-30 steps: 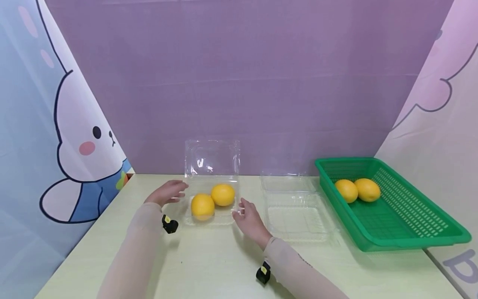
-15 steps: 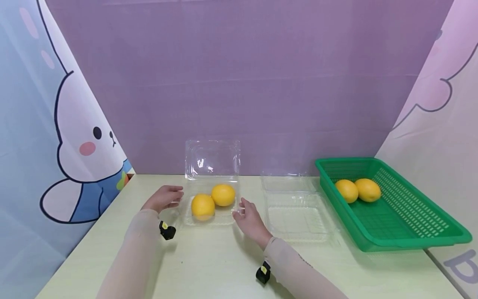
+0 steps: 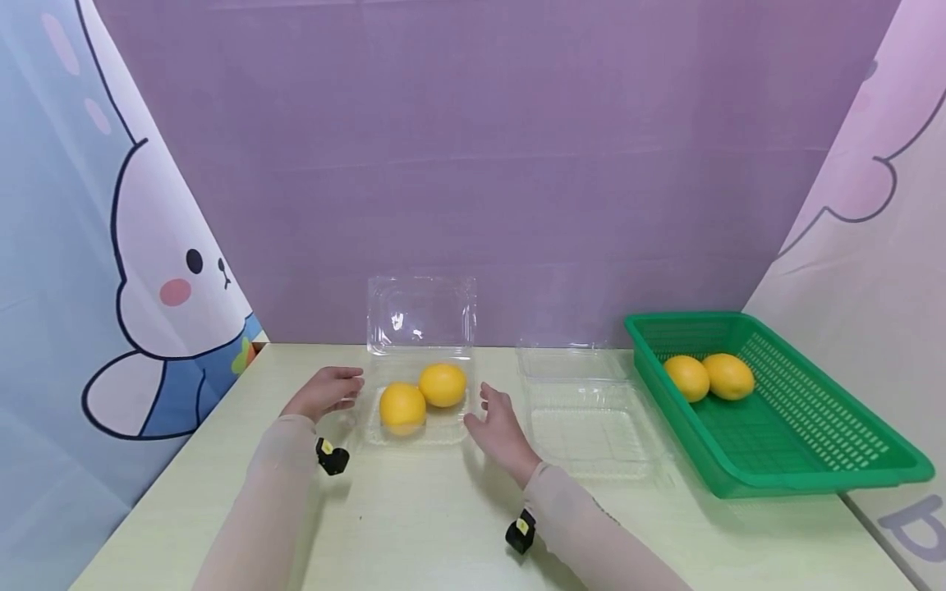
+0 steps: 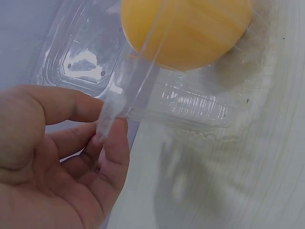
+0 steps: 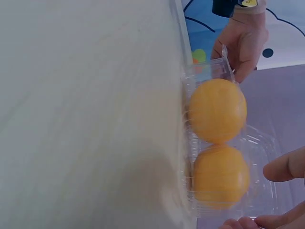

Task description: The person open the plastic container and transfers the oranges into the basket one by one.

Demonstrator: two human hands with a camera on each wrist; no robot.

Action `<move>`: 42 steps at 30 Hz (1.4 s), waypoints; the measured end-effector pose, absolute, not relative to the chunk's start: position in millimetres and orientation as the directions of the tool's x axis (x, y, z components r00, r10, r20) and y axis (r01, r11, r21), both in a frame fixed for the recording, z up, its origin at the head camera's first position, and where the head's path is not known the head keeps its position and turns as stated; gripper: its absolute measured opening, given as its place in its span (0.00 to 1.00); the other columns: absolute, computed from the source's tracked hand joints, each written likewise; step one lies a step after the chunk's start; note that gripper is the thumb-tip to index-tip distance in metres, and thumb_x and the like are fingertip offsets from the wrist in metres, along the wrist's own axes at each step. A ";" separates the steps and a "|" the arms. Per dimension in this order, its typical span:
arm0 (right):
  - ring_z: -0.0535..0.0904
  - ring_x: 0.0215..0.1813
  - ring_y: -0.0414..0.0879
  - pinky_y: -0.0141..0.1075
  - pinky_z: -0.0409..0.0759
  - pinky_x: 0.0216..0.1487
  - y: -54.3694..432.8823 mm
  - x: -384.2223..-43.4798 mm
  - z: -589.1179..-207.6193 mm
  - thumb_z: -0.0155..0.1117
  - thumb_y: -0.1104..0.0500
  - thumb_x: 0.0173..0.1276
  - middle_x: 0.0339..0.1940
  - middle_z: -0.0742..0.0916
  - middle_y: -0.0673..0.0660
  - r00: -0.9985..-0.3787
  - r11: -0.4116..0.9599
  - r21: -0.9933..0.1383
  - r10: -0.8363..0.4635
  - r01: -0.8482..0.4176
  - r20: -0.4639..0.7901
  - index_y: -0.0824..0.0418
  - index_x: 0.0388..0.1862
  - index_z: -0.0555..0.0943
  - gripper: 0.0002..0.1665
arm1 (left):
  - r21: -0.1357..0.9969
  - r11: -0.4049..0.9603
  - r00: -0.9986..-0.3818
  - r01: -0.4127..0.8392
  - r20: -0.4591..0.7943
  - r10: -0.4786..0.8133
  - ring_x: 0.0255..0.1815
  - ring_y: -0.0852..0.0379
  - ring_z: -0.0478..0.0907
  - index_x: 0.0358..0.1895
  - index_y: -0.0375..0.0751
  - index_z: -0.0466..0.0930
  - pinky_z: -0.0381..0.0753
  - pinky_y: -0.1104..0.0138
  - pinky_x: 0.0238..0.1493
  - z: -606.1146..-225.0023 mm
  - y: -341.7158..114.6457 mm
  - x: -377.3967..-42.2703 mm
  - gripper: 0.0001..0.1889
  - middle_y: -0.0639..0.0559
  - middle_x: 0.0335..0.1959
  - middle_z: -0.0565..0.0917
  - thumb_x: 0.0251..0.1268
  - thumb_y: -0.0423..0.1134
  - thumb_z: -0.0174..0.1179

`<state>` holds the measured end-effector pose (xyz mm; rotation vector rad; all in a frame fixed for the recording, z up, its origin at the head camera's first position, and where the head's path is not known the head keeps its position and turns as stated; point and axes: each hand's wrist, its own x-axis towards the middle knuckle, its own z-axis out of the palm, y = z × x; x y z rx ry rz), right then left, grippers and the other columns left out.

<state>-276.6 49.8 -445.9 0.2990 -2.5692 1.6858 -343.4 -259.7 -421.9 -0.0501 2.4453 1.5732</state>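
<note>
A clear plastic clamshell box [image 3: 380, 431] stands on the table with its lid [image 3: 421, 312] raised at the back. Two yellow, lemon-like fruits [image 3: 402, 408] lie inside it, touching each other. At the box's left side, my left hand [image 3: 323, 392] pinches the rim [image 4: 108, 112] between thumb and fingers, as the left wrist view shows. My right hand [image 3: 502, 432] is by the right side of the box, fingers and thumb spread apart and holding nothing. In the right wrist view only some fingertips [image 5: 281, 169] of that hand show, beside the fruits and lid.
A second clear clamshell box [image 3: 591, 435] lies open to the right, with no fruit in it. Beyond it, a green plastic basket [image 3: 805, 478] holds two more yellow fruits [image 3: 727, 376]. A purple cloth [image 3: 488, 164] hangs behind the table [image 3: 414, 525].
My left hand has shifted slightly left and down, still by the box's left side. The right hand has moved slightly right, its thumb and fingers wider apart. The fruits stay put.
</note>
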 end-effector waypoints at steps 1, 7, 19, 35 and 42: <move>0.67 0.69 0.65 0.55 0.69 0.68 50.2 -277.5 -444.0 0.59 0.61 0.71 0.68 0.68 0.70 -0.979 0.387 -0.901 -0.129 -0.196 0.157 0.75 0.76 0.56 0.40 | 0.892 0.423 -0.972 -0.157 -0.216 0.095 0.63 0.37 0.69 0.74 0.25 0.59 0.74 0.52 0.64 -421.6 -259.5 -343.7 0.28 0.29 0.69 0.67 0.78 0.37 0.50; 0.66 0.70 0.66 0.56 0.68 0.69 52.0 -282.1 -428.0 0.59 0.61 0.71 0.69 0.68 0.70 -0.978 0.376 -0.904 -0.121 -0.204 0.170 0.73 0.77 0.56 0.41 | 0.894 0.422 -0.972 -0.153 -0.213 0.100 0.65 0.36 0.68 0.74 0.25 0.58 0.74 0.52 0.65 -420.1 -258.4 -341.7 0.28 0.29 0.70 0.66 0.78 0.37 0.50; 0.67 0.70 0.64 0.54 0.71 0.67 58.5 -304.0 -388.1 0.58 0.56 0.73 0.72 0.68 0.68 -0.982 0.460 -0.872 -0.163 -0.165 0.100 0.69 0.79 0.55 0.42 | 0.899 0.405 -0.971 -0.166 -0.220 0.090 0.64 0.37 0.68 0.74 0.25 0.58 0.74 0.52 0.65 -421.5 -259.1 -342.5 0.28 0.30 0.70 0.66 0.79 0.37 0.50; 0.78 0.61 0.62 0.52 0.75 0.64 80.2 -344.4 -386.5 0.60 0.53 0.74 0.66 0.77 0.69 -0.964 0.579 -0.812 -0.251 -0.076 -0.089 0.72 0.75 0.62 0.39 | 0.902 0.392 -0.968 -0.179 -0.233 0.096 0.67 0.36 0.66 0.74 0.25 0.58 0.73 0.53 0.66 -420.4 -259.9 -341.1 0.29 0.30 0.71 0.65 0.78 0.37 0.51; 0.82 0.53 0.57 0.49 0.78 0.60 74.4 -348.2 -403.7 0.64 0.55 0.71 0.57 0.83 0.66 -0.969 0.628 -0.773 -0.234 -0.085 -0.084 0.72 0.71 0.68 0.36 | 0.907 0.390 -0.968 -0.160 -0.221 0.116 0.67 0.35 0.66 0.75 0.25 0.57 0.71 0.51 0.67 -420.4 -261.3 -340.0 0.29 0.28 0.71 0.64 0.78 0.37 0.51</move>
